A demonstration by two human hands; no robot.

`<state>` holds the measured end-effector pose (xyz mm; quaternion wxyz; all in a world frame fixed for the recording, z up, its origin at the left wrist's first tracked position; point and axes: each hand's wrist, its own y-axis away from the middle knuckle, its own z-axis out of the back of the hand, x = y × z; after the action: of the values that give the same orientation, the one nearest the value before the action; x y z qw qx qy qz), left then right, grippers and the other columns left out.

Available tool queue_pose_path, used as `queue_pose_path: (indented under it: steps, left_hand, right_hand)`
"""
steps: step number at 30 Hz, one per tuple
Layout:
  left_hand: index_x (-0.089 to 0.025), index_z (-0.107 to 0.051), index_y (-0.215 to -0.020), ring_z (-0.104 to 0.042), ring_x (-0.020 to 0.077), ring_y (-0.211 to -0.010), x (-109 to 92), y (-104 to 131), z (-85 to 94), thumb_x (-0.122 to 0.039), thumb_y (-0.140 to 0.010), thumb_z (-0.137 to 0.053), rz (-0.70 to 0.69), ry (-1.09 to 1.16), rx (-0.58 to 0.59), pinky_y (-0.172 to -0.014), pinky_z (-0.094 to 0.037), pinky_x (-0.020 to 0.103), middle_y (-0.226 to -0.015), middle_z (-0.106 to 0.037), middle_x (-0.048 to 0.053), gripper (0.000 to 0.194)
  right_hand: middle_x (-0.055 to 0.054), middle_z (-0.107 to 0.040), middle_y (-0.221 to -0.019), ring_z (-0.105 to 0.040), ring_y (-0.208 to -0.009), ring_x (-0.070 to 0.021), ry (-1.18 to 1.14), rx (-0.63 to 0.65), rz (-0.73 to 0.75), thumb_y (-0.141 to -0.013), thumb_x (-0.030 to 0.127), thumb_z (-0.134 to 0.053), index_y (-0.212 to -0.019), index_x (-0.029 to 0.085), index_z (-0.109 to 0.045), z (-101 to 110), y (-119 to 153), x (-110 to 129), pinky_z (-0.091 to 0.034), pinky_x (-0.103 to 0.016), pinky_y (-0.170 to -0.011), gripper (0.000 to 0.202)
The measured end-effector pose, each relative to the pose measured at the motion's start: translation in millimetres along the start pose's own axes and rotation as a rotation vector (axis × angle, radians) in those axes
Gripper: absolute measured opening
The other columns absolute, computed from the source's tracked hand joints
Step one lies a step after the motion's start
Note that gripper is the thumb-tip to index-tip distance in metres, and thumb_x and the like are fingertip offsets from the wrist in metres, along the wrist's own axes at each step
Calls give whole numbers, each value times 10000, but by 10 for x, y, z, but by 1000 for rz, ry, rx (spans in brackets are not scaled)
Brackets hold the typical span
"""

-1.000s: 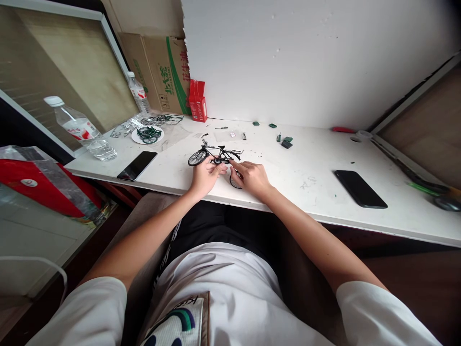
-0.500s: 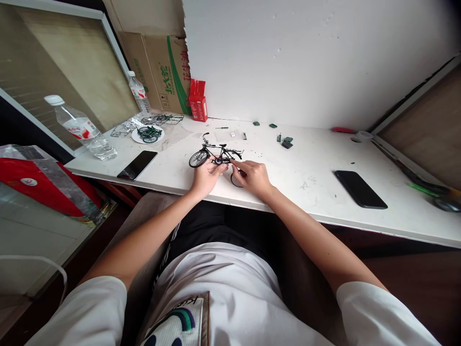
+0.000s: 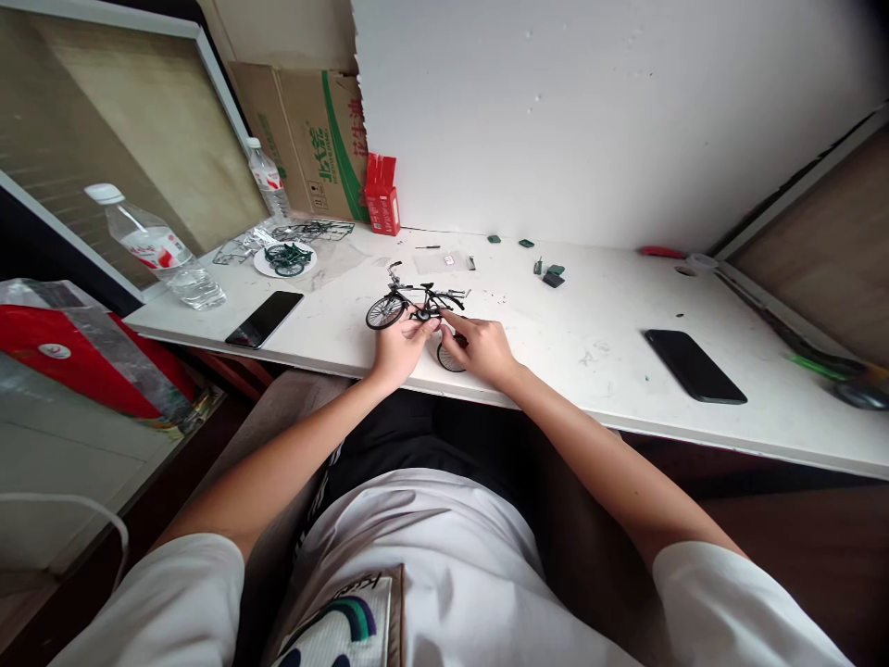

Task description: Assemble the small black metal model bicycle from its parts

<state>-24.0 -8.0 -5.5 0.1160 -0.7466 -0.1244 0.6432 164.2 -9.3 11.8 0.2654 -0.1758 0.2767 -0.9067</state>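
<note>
A small black model bicycle (image 3: 427, 295) is held just above the near edge of the white table, its front wheel to the left. My left hand (image 3: 401, 350) grips it from below by the pedal and lower frame, thumb and fingers closed. My right hand (image 3: 484, 349) is at the rear of the frame, index finger and thumb bent in. Below the right fingers shows a loose-looking spoked wheel (image 3: 448, 358), partly covered by that hand. Whether the wheel joins the frame is hidden.
Dark green small parts (image 3: 554, 277) and a thin screwdriver (image 3: 428, 247) lie behind the hands. At left are a phone (image 3: 265, 319), a plate (image 3: 312, 267) with a green model bicycle, and a water bottle (image 3: 156, 245). Another phone (image 3: 695, 365) lies right.
The bicycle has shifted slightly down and right at its front. My right hand and the spoked wheel have moved a little left and down.
</note>
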Motion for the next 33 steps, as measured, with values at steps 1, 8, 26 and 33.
queue_pose_path:
  steps: [1,8,26,33]
  left_hand:
    - [-151,-700,-1246,-851,324,-1074,12,-2,0,-522,-846,-940,-4,-3,-5,-1009,-696,465,-1267,-838,190,597]
    - [-155,-703,-1251,-842,302,-1077,75,-10,7,-508,-844,-948,12,38,31,-1011,-691,456,-1298,-822,190,592]
    - [-182,-635,-1271,-824,332,-1185,-92,-32,0,-496,-868,-942,169,215,40,-1080,-663,540,-1174,-844,159,596]
    - [-214,-581,-1289,-833,328,-1189,-98,-81,33,-525,-911,-906,144,175,-6,-1028,-676,494,-1238,-841,179,587]
  right_hand:
    - [-88,-864,-862,-744,-662,-203,-47,-1,-18,-1129,370,-550,-1427,140,-796,-11,1,-3,-477,-299,-662,450]
    - [-91,-858,-865,-737,-685,-195,-132,-126,-17,-1108,371,-626,-1258,181,-876,-45,-11,-80,-506,-293,-657,348]
    - [-89,-847,-924,-743,-813,-224,-131,-130,118,-1170,423,-565,-1168,221,-852,-6,-29,-103,-519,-339,-718,351]
    - [-123,-816,-1265,-762,-1157,-305,-690,-175,-178,-1099,774,-504,-1265,244,-784,-42,-134,-249,-633,-444,-984,622]
